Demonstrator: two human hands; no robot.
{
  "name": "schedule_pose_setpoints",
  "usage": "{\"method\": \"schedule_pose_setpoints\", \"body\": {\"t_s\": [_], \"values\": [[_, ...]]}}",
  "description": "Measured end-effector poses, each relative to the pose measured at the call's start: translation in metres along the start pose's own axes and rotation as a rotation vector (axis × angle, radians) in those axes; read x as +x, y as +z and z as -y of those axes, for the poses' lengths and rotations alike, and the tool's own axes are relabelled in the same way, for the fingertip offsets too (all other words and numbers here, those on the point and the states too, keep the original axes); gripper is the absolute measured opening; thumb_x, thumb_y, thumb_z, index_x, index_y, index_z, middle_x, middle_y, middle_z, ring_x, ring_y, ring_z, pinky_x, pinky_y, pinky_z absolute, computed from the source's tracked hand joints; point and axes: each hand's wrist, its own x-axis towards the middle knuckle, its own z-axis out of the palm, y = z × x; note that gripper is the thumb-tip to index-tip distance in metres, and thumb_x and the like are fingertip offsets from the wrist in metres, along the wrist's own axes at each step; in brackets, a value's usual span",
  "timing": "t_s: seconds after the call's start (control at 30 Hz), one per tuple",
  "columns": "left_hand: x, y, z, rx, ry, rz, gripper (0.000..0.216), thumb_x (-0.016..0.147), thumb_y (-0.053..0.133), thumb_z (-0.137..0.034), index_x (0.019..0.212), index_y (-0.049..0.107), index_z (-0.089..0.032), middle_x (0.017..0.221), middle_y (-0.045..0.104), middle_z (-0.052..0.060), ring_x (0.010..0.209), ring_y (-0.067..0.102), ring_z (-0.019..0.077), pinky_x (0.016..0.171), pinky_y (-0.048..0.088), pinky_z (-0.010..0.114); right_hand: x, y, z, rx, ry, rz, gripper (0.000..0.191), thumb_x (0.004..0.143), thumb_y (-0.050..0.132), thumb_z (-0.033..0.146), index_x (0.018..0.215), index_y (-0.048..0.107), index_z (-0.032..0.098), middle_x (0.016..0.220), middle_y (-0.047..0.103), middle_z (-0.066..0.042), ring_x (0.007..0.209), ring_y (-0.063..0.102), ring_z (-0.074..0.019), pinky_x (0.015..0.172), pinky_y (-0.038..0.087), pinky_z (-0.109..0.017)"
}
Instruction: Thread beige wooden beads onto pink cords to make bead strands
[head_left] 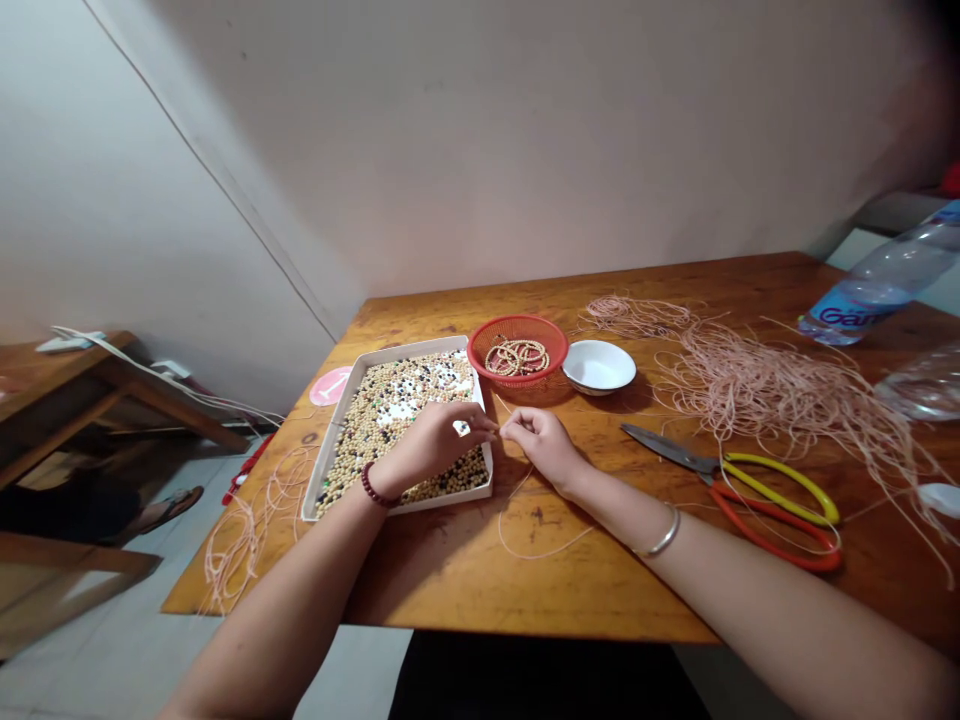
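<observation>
My left hand (450, 435) is over the right edge of a white tray (397, 510) of small beads (375, 410), mostly tan with some dark ones. Its thumb and forefinger are pinched together; whatever is between them is too small to make out. Fingertip to fingertip with it, my right hand (546, 447) pinches a thin pink cord (517, 552). The cord's loose end curls on the wooden table (450, 590) below. Behind my hands stands a red basket (517, 325) with several beaded loops (517, 357) inside.
A white bowl (598, 366) stands beside the basket. Large scissors (750, 490) with yellow and red handles lie by my right forearm. A tangle of pink cords (780, 395) spreads at right, with a plastic bottle (877, 285) behind. More cords (247, 530) hang over the left edge.
</observation>
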Motion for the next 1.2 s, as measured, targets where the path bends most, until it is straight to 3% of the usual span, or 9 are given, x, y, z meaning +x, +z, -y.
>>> {"method": "schedule_pose_setpoints", "body": {"t_s": [0.6,1.2], "values": [[0.001,-0.0003,-0.002,-0.037,-0.011,-0.004,0.018,0.083,0.062,-0.032,0.088,0.07,-0.017,0.085,0.071,0.006,0.074,0.064,0.0124,0.067,0.049,0.023,0.0008,-0.0018,0.0025,0.017,0.014,0.019,0.018,0.066,0.057,0.031,0.056,0.049,0.018,0.051,0.044,0.004,0.051,0.037,-0.009,0.048,0.03,-0.022],[0.0016,-0.0003,0.0001,-0.005,-0.024,0.024,0.014,0.083,0.062,-0.03,0.083,0.068,-0.017,0.082,0.07,0.004,0.073,0.063,0.0116,0.065,0.047,0.021,0.0017,-0.0013,0.0035,0.008,0.022,0.027,0.02,0.066,0.057,0.031,0.055,0.048,0.018,0.048,0.043,0.005,0.049,0.037,-0.0087,0.047,0.028,-0.022]]}}
